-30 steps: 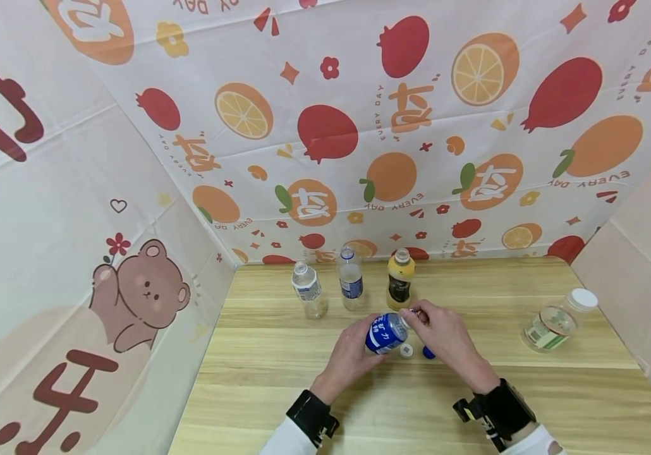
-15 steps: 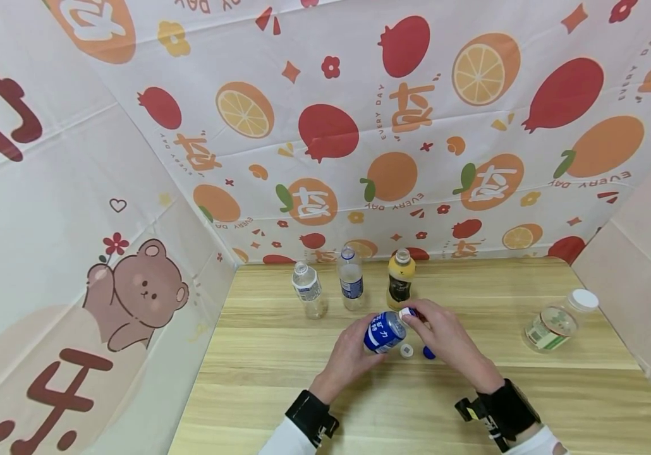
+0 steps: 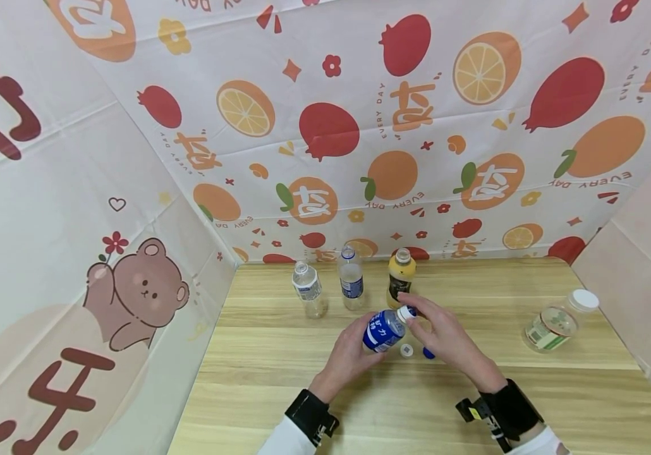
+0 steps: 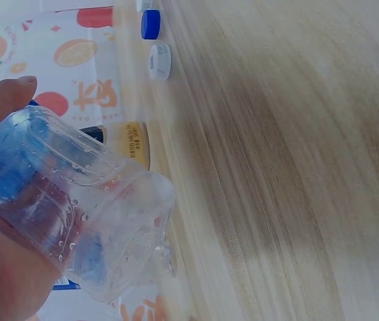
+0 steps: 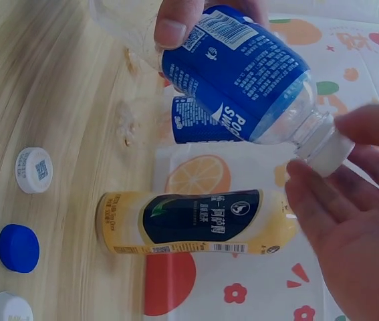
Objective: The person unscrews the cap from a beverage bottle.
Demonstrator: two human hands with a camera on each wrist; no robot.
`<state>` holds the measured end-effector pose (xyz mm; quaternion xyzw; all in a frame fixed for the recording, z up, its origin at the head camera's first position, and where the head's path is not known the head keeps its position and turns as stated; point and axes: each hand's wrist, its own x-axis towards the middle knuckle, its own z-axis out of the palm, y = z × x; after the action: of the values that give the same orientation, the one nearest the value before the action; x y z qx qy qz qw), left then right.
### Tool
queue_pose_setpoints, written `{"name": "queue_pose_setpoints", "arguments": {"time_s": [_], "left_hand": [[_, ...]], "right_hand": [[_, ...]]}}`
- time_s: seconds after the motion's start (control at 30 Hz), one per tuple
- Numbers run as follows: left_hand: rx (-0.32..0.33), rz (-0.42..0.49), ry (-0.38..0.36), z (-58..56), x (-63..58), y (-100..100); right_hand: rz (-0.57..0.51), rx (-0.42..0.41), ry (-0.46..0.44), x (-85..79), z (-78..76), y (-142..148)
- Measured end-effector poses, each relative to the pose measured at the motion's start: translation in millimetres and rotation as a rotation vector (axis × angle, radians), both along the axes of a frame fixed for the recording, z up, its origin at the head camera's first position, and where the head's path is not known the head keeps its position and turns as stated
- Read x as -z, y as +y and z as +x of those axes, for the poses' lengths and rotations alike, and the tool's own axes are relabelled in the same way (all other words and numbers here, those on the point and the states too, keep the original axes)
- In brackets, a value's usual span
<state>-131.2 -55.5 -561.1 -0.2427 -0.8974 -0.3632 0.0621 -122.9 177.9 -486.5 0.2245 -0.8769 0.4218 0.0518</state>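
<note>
Left hand (image 3: 354, 354) grips tilted bottle (image 3: 383, 330); right hand (image 3: 445, 338) at cap (image 3: 406, 312).

"EVERY DAY" on the backdrop (image 3: 394, 133); "SW" on the blue bottle label (image 5: 242, 80)

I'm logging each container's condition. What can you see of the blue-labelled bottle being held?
The blue-labelled bottle is clear plastic, apparently empty, with droplets inside and white print on the label. It is tilted above the table, neck up and away. The left hand grips its body; the right hand fingers touch its white cap.
</note>
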Motion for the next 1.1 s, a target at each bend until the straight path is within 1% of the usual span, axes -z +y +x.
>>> {"name": "queue_pose_setpoints", "arguments": {"time_s": [0.17,0.33,0.47,0.6,0.7,0.83,1.1], "left_hand": [[0.000,-0.019,0.022,-0.6,-0.9,0.8],[-0.006,-0.034,0.016,0.2,-0.8,1.1],[-0.005,-0.039,0.026,-0.1,-0.1,1.5],[0.004,-0.032,0.044,0.0,-0.3,1.8],[0.014,-0.026,0.051,0.0,-0.9,2.0],[0.026,-0.028,0.058,0.4,-1.4,1.8],[0.029,-0.036,0.039,0.4,0.8,0.8]], "right_hand": [[0.040,0.049,-0.042,0.6,0.3,-2.6],[0.093,0.115,-0.037,1.5,1.5,-4.2],[0.097,0.195,-0.010,3.4,1.4,-5.3],[0.112,0.243,0.043,4.4,-0.3,-7.1],[0.117,0.254,0.066,4.5,-1.2,-8.5],[0.115,0.257,0.071,3.7,-1.7,-9.7],[0.122,0.233,0.092,3.1,-0.8,-9.1]]}}
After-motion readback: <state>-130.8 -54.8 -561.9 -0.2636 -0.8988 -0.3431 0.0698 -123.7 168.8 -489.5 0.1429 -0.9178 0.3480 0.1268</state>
